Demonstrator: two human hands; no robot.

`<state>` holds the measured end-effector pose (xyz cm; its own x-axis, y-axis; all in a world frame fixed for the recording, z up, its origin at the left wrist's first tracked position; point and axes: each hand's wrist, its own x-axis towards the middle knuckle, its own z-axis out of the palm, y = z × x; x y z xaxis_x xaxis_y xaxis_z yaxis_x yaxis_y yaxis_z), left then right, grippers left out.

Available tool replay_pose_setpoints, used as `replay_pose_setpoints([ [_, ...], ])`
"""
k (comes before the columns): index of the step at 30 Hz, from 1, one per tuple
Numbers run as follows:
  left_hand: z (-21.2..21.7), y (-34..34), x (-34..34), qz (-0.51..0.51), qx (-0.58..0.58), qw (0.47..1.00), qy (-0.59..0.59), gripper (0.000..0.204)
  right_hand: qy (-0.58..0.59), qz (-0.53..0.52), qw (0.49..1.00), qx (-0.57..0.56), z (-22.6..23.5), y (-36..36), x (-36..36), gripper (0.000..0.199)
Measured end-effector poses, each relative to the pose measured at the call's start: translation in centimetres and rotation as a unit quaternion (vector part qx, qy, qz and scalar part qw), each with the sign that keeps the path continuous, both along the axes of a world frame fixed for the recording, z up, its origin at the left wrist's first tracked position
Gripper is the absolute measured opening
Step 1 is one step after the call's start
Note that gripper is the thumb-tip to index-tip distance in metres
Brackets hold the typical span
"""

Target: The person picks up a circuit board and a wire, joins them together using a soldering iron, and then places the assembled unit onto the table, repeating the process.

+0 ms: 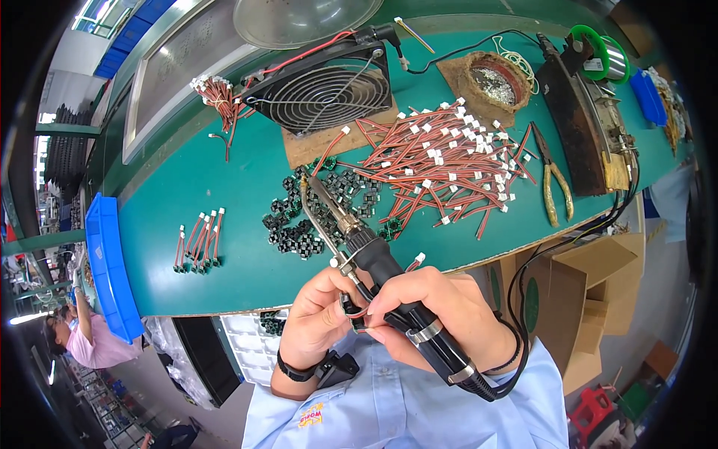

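My right hand (452,310) is wrapped round the black handle of a soldering iron (374,254). A thin metal feed tube runs along the iron, and its tip points up and left over a pile of small black-and-green components (299,236). My left hand (318,318) pinches a small dark part (350,307) with a red wire, close to my right fingertips; the fingers partly hide it. A white connector (416,261) shows just above my right hand. Red-and-black wire leads with white connectors (449,165) lie heaped beyond. Several leads joined to small components (200,243) lie at left.
A black fan (321,90) stands at the back beside a bundle of leads (217,97). Pliers (553,176), a dark metal box (572,112), a solder spool (615,60) and a round bowl (490,84) are at right. A blue tray (111,262) sits at the left edge. Cardboard boxes (576,292) stand below right.
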<state>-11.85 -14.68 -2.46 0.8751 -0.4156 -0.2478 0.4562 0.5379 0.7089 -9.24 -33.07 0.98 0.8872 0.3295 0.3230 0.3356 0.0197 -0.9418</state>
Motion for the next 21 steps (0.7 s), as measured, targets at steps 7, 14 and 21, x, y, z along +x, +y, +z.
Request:
replay_pose_setpoints([
  [7, -0.1, -0.3, -0.1, 0.023, 0.007, 1.000, -0.011, 0.024, -0.006, 0.000, 1.000, -0.008, 0.1, -0.1, 0.1, 0.037],
  [14, 1.3, -0.1, 0.8, 0.000, 0.047, 0.997, -0.061, 0.017, 0.012, 0.000, 1.000, -0.024, 0.3, -0.6, 0.2, 0.037],
  [21, 1.9, -0.2, 0.5, 0.020, 0.116, 0.988, -0.103, 0.011, 0.003, -0.055, 0.997, -0.050, -0.2, -0.7, -0.2, 0.042],
])
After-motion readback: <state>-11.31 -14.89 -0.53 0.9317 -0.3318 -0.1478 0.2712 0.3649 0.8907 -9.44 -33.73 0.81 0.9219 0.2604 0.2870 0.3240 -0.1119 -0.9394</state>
